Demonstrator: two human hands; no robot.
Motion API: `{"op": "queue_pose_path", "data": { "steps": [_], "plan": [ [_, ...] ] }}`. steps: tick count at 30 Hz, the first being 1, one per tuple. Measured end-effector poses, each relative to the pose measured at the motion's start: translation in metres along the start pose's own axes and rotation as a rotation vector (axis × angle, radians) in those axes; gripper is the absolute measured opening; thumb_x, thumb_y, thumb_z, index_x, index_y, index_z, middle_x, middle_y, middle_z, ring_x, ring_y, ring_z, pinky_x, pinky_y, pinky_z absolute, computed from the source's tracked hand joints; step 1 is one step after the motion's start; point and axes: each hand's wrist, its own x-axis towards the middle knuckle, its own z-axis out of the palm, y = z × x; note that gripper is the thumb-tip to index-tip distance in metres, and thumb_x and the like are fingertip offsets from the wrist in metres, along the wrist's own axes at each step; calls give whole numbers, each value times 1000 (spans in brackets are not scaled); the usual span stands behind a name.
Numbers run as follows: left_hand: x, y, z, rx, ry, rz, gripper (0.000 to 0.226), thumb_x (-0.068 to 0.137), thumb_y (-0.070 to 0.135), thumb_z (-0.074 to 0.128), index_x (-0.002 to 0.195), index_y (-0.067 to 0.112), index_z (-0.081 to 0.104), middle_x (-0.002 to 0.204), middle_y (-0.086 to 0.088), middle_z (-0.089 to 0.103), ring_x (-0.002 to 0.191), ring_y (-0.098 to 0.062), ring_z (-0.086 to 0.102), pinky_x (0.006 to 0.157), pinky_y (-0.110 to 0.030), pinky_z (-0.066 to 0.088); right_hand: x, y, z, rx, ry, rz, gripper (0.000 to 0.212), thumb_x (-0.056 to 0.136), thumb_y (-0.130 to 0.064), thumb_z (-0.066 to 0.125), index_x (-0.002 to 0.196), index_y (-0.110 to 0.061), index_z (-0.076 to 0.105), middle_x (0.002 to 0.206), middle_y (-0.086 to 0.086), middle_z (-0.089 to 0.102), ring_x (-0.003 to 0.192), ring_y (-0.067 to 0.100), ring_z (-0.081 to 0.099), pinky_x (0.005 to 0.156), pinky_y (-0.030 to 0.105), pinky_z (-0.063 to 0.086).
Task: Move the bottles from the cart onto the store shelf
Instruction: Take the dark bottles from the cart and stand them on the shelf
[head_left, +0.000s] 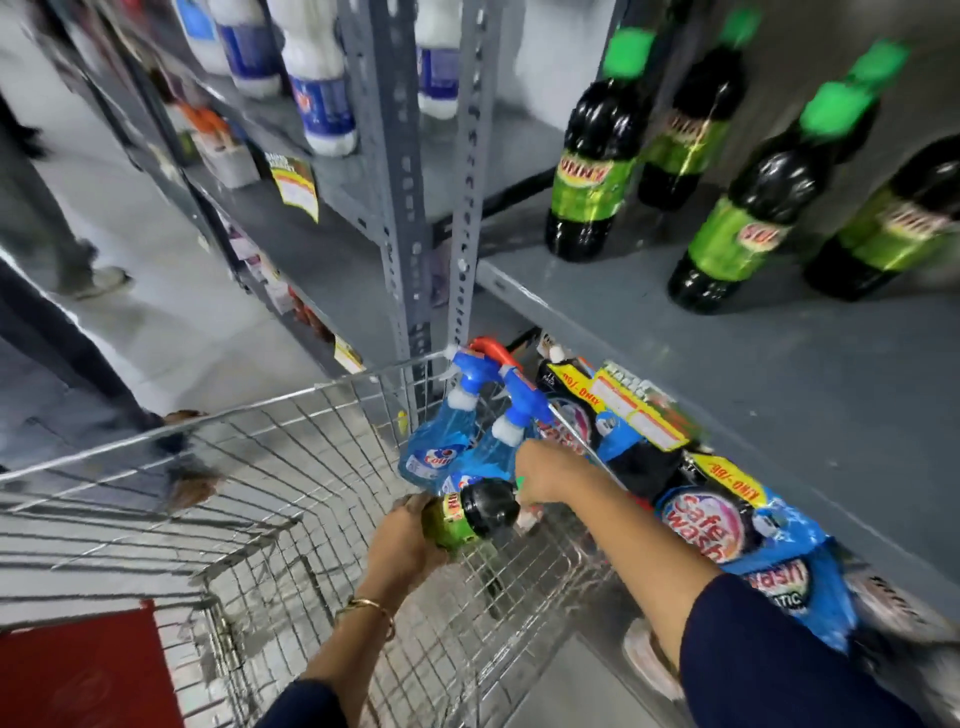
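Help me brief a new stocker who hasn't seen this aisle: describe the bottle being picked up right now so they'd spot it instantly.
Start at the wire shopping cart parked against the grey shelf. At its far right corner, both hands hold a dark bottle with a green label, lying on its side. The blue spray bottles just behind it are translucent blue with trigger heads; this one is black and green.

Left hand (402, 540) grips dark bottle (475, 514) over cart (291, 467); right hand (540, 475) at neck.

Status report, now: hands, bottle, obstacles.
Left hand and right hand grip one bottle inside the cart. Shelf space open.
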Motion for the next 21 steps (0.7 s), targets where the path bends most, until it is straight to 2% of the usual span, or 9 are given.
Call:
{"op": "queue_pose_path", "data": {
  "steps": [1, 4, 6, 8, 11, 14, 16, 19, 21],
  "plan": [
    [-8, 11, -9, -30, 36, 10, 70, 58, 20, 81, 121, 19, 52, 109, -3, 62, 96, -20, 57, 85, -30, 51, -16, -5, -14, -3, 54, -28, 18, 81, -9, 64, 94, 0, 57, 84, 15, 55, 87, 31, 56, 72, 34, 45],
    [-30, 41, -28, -169, 122, 75, 61, 54, 22, 84, 109, 18, 58, 87, 9, 62, 75, -8, 59, 71, -21, 48, -63, -20, -57, -34, 166, -87, 29, 78, -12, 67, 102, 1, 58, 103, 20, 62, 98, 34, 62, 77, 34, 50],
    [-42, 62, -37, -259, 153, 127, 56, 51, 26, 87, 100, 21, 59, 77, 15, 62, 65, 1, 60, 62, -13, 48, -93, -22, -84, -39, 241, -120, 25, 74, -14, 70, 93, 1, 61, 97, 24, 63, 87, 33, 64, 70, 34, 51],
    [-52, 87, -44, -305, 162, 159, 60, 47, 37, 86, 99, 20, 59, 80, 9, 67, 70, -3, 64, 64, -21, 54, -124, -17, -109, -16, 302, -104, 25, 72, -13, 72, 90, 2, 64, 83, 21, 61, 76, 28, 61, 65, 31, 48],
    [-58, 131, -52, -381, 197, 242, 59, 45, 38, 88, 93, 22, 59, 81, 9, 67, 74, -9, 65, 63, -13, 50, -166, -4, -144, 40, 432, -94, 28, 67, -14, 77, 90, 1, 68, 73, 15, 58, 68, 23, 58, 63, 29, 48],
    [-63, 177, -55, -441, 223, 324, 69, 36, 52, 84, 96, 29, 60, 86, 5, 71, 78, -9, 68, 73, -29, 57, -207, 15, -177, 96, 517, -78, 27, 67, -14, 78, 88, 0, 70, 74, 15, 68, 64, 26, 64, 65, 35, 56],
    [-66, 205, -54, -488, 258, 381, 66, 35, 49, 84, 94, 31, 59, 87, 3, 71, 79, -11, 67, 74, -34, 57, -230, 29, -195, 137, 568, -56, 25, 69, -14, 78, 87, 1, 71, 76, 17, 70, 59, 25, 63, 64, 35, 57],
    [-70, 246, -50, -519, 253, 426, 59, 40, 34, 89, 90, 27, 58, 86, 2, 70, 78, -13, 66, 71, -26, 55, -254, 49, -208, 141, 656, -18, 27, 70, -15, 79, 90, 2, 71, 90, 20, 73, 69, 25, 64, 71, 37, 58],
    [-70, 269, -45, -521, 229, 454, 61, 43, 31, 89, 95, 23, 59, 90, -1, 69, 82, -16, 65, 74, -29, 54, -261, 63, -211, 137, 724, 38, 32, 68, -15, 79, 94, 0, 70, 99, 19, 70, 84, 28, 66, 75, 36, 56]
  ]
}}
